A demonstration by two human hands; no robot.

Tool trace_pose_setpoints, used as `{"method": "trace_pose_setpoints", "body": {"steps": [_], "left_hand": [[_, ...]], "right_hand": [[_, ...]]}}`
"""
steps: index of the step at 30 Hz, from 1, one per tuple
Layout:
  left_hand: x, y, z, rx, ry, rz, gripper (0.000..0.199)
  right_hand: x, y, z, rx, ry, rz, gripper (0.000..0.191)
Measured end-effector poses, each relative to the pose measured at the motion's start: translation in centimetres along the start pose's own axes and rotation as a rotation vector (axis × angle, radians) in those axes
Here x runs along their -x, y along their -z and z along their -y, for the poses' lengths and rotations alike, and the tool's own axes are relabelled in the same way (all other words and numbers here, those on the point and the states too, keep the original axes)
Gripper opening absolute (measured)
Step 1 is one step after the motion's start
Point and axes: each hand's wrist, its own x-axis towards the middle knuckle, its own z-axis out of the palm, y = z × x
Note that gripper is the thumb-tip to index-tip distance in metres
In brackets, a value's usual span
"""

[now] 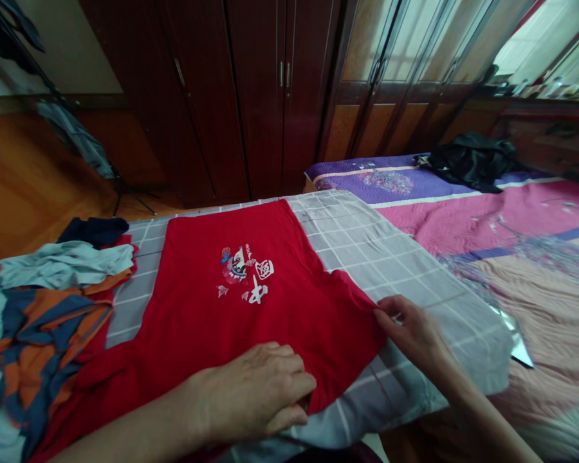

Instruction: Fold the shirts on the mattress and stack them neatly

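Observation:
A red T-shirt (193, 276) with a white and coloured print lies spread over a grey checked cloth (367, 238). My right hand (410, 328) pinches the edge of its right sleeve between thumb and fingers. Near the collar, my left hand (265, 389) is closed on the shirt's fabric, its fingertips partly hidden underneath. The shirt's lower left part runs beneath my left forearm and out toward the clothes at the left.
A heap of clothes, with a striped orange and blue garment (53, 347) and a pale one (67, 263), lies at left. Beyond stand dark wardrobes (260, 96). A bed with a colourful cover (424, 225) bears a black bag or garment (473, 161). A stand (120, 186) is back left.

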Motion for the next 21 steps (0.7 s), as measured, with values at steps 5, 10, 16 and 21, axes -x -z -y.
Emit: {"method": "trace_pose_setpoints", "body": {"steps": [5, 10, 16, 21], "left_hand": [[-5.0, 2.1, 2.3, -0.045, -0.042, -0.089, 0.015], [-9.0, 0.2, 4.1, 0.152, -0.065, -0.188, 0.024], [-9.9, -3.4, 4.6, 0.770, -0.027, -0.350, 0.031], [-10.1, -2.9, 6.5, 1.384, 0.272, -0.514, 0.054]], "right_hand": [[0.5, 0.8, 1.4, -0.497, -0.225, 0.123, 0.031], [1.6, 0.7, 2.0, -0.873, -0.367, 0.169, 0.044], [1.5, 0.1, 2.4, -1.021, -0.367, -0.114, 0.042], [1.8, -1.9, 8.1, -0.530, 0.174, -0.334, 0.030]]}}
